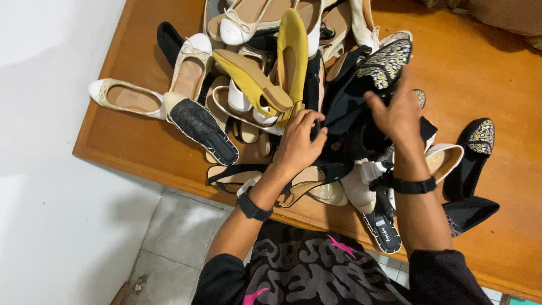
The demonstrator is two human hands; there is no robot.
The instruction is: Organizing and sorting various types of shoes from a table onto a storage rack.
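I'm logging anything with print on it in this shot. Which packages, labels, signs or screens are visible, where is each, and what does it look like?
No packages, signs or screens.
Insole label: small pale mark, too small to make out, on the dark insole of the black woven-edged shoe at the table's near edge, below the right hand.
Shirt print: grey swirls with pink marks on black, bottom centre.

Wooden table (480, 68); white flat (127, 99) at left edge; grey tiled floor (169, 237); white wall (45, 113).

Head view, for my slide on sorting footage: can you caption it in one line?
Both hands, left and right, dig into black shoes amid a pile of flats, yellow pair on top, on a wooden table.
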